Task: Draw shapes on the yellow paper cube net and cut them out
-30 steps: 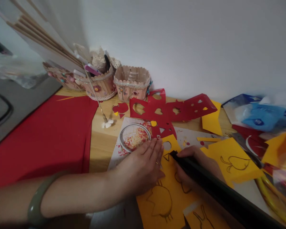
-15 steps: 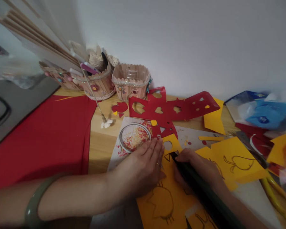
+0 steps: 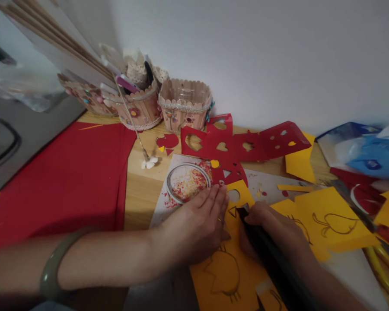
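My left hand (image 3: 194,224) lies with its fingers stretched out flat, pressing on a yellow paper sheet (image 3: 215,291). The sheet bears a round cut-out near its top, a small drawn triangle and a drawn cracked-egg-like outline lower down. In my right hand (image 3: 272,229) is a long black utility knife (image 3: 266,250), its tip at the right side of the triangle. Its blade is too dark to make out well. Just beyond my left fingertips is a round clear lid (image 3: 188,183) with red and yellow paper bits. A red cut-out paper cross (image 3: 236,149) lies behind.
Large red sheets (image 3: 68,177) cover the left. Decorated wooden baskets (image 3: 184,112) stand along the wall, one holding pens. A white flower on a stem (image 3: 149,162) leans out. More yellow pieces with drawings (image 3: 337,220), yellow-handled scissors (image 3: 379,263) and a blue packet (image 3: 369,157) are at right.
The whole view has shifted slightly, so things appear a little further right. My left hand still presses the yellow sheet, and the knife tip stays beside the triangle.
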A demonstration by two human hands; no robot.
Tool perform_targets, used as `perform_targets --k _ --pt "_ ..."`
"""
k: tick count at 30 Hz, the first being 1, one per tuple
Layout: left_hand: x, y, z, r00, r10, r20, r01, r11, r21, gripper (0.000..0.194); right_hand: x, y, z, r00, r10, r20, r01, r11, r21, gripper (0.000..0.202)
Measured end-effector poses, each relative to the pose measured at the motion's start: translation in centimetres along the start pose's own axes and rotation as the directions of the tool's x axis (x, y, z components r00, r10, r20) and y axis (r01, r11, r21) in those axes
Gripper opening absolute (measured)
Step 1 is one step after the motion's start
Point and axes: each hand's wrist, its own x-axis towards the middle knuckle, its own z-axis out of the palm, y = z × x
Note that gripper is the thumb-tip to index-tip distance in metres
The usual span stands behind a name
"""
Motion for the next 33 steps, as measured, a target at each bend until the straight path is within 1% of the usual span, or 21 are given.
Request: perform_targets --k 2,5,11,14,22,29,33 --pt "-0.03 0.05 -0.01 1.000 0.000 -0.002 0.000 1.000 0.000 0.050 0.03 -0.02 -0.06 1.000 0.013 -0.008 -0.013 1.000 0.008 0.030" --pt "-0.01 0.11 -0.04 1.000 0.001 0.001 -0.001 1.000 0.001 0.050 0.01 0.00 -0.06 0.999 0.027 0.018 -0.028 0.999 0.016 0.029" --pt "-0.03 0.07 -0.06 1.000 0.005 0.009 -0.005 1.000 0.006 0.051 -0.36 0.28 0.30 1.000 -0.017 -0.006 0.017 1.000 -0.002 0.033" --pt "-0.09 0.09 -0.05 1.000 0.000 0.008 0.000 1.000 0.012 0.050 -0.44 0.39 0.46 0.999 -0.031 -0.032 0.030 0.999 -0.032 0.032" --pt "-0.14 0.14 -0.07 1.000 -0.005 0.007 0.005 1.000 -0.001 0.051 -0.28 0.31 0.50 0.998 -0.049 -0.026 0.048 0.997 -0.052 0.030" --pt "-0.07 0.07 0.05 1.000 0.005 0.015 -0.005 1.000 0.003 0.050 -0.28 0.06 0.28 0.999 -0.034 -0.012 0.033 0.998 -0.057 0.029" --pt "-0.04 0.05 0.06 1.000 0.000 0.010 -0.001 1.000 0.004 0.051 -0.27 -0.02 0.26 0.998 -0.050 -0.033 0.047 0.996 -0.071 0.028"
